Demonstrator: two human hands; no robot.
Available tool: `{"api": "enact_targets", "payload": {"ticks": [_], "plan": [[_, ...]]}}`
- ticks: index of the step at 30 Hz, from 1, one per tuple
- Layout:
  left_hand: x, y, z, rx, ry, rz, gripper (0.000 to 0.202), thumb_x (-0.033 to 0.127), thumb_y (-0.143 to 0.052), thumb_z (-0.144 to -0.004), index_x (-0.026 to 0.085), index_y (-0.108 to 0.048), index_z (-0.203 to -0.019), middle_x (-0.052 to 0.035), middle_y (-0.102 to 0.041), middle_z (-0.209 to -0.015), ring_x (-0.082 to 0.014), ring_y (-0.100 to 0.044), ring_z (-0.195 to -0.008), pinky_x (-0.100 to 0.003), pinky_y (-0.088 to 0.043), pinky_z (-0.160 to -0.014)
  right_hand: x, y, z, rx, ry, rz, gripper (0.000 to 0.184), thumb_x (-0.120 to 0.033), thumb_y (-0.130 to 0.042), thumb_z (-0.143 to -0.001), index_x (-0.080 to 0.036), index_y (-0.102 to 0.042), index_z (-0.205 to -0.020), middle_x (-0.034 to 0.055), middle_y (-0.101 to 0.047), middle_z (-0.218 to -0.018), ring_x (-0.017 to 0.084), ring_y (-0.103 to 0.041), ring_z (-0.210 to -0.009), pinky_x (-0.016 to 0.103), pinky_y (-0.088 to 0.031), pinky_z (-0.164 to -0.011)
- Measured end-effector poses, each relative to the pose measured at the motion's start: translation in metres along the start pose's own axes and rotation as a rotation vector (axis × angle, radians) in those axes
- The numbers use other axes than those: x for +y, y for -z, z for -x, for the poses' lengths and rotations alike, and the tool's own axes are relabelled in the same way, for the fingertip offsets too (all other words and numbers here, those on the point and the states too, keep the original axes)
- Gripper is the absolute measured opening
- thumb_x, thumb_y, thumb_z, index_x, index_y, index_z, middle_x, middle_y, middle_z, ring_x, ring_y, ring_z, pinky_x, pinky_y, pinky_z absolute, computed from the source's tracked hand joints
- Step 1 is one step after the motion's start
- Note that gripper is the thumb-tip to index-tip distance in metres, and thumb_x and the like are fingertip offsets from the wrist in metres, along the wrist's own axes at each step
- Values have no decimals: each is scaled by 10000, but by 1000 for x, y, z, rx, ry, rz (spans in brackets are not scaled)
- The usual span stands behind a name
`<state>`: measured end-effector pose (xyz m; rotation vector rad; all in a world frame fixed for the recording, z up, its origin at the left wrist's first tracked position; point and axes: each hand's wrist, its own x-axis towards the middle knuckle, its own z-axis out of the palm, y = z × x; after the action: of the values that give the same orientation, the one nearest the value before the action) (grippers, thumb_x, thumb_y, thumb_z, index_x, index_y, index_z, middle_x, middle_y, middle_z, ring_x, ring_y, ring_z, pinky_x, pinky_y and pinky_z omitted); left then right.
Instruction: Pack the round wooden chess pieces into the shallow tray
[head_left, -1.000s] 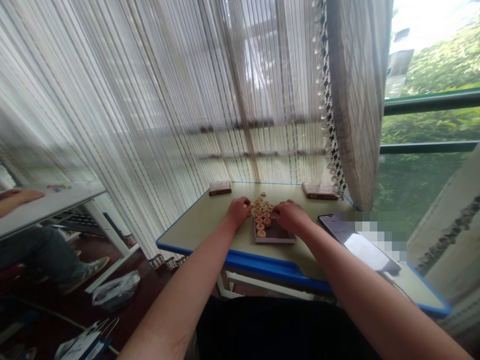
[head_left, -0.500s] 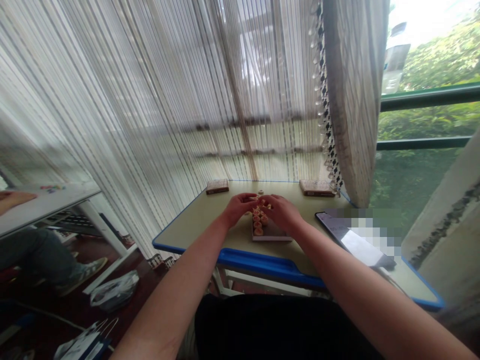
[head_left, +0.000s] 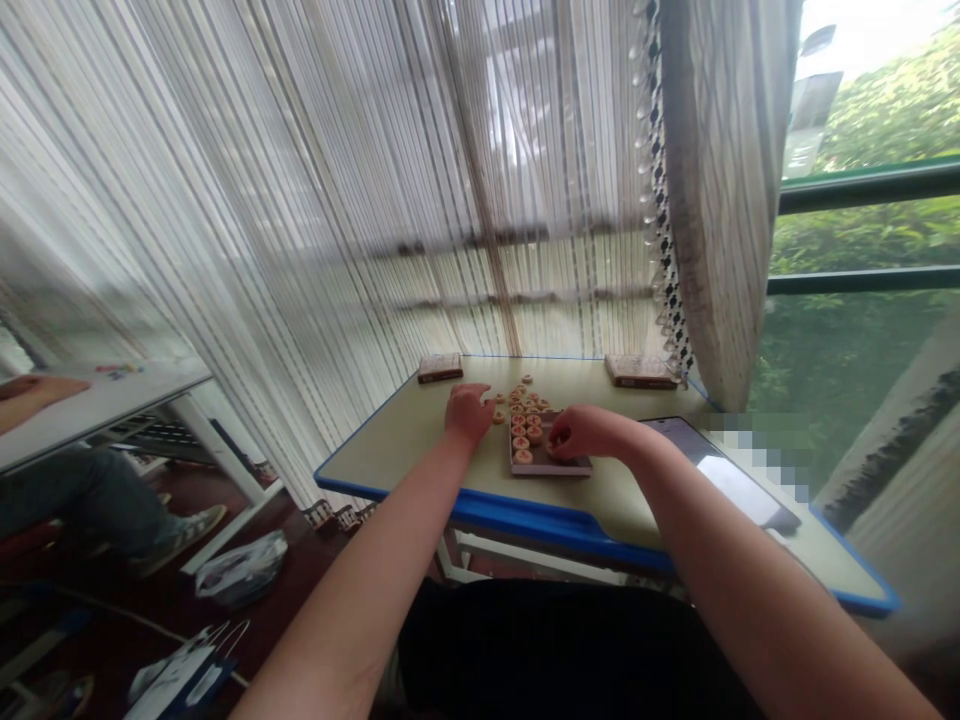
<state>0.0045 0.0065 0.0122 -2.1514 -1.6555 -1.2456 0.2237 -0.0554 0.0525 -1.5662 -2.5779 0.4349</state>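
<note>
Round wooden xiangqi pieces (head_left: 521, 443) with red characters stand in rows along the left part of a shallow open box (head_left: 551, 469). More loose pieces (head_left: 518, 394) lie scattered on the table just behind the box. My right hand (head_left: 576, 432) reaches into the right part of the box, its fingers pinched on a xiangqi piece (head_left: 553, 449) that is partly hidden by them. My left hand (head_left: 470, 410) hovers left of the loose pieces with fingers apart, close to a piece (head_left: 499, 417) on the table; I see nothing held in it.
Two flat boxes (head_left: 440, 367) (head_left: 641, 371) sit at the table's back corners. A phone-like tablet (head_left: 720, 475) lies on the right side. A sheer curtain (head_left: 337, 200) hangs behind the table. At left, another person's hand (head_left: 45, 390) rests on a separate table (head_left: 157, 385).
My hands have parted from above the pieces. The right hand has moved nearer and down into the box with a piece; the left has drawn away leftward, exposing the loose pieces.
</note>
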Motion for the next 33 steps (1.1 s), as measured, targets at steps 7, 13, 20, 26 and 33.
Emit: {"api": "enact_targets", "payload": {"ticks": [7,13,20,26,33], "plan": [[-4,-5,1,-42,4,-20,337,161,-494,-708,137,-644,-1010,-66,-655,-1021,-187,-528,-1007,-320,-365,-958,1,-2,0,13,42,-76,298,-439,-598,-648,-213,-711,-805,-3,-650,-676,114,-510,-576,219,-351,-542],[-2,-3,0,16,6,53,335,131,-473,-708,155,-621,-1007,-45,-655,-1002,-184,-523,-997,-307,-372,-950,-7,-3,0,23,87,-33,273,-387,-614,-630,-231,-702,-836,-17,-610,-629,104,-477,-545,215,-319,-500],[-3,-3,0,22,129,134,432,141,-482,-718,157,-462,-1150,-43,-660,-920,-199,-546,-966,-338,-387,-919,-10,-2,0,59,37,39,300,-431,-624,-621,-216,-693,-818,-10,-592,-622,112,-465,-557,225,-305,-493],[-3,-3,-1,-2,146,133,366,104,-449,-714,169,-496,-1071,-50,-659,-886,-186,-563,-935,-325,-406,-876,-16,-1,2,58,34,29,283,-389,-625,-629,-225,-698,-848,-14,-589,-610,106,-454,-540,223,-309,-498],[-6,-8,-1,-61,82,134,319,86,-466,-689,173,-541,-987,-36,-671,-847,-171,-582,-850,-312,-422,-822,-18,-4,1,97,55,58,255,-364,-612,-631,-213,-696,-818,-10,-587,-597,101,-439,-521,221,-297,-486]]}}
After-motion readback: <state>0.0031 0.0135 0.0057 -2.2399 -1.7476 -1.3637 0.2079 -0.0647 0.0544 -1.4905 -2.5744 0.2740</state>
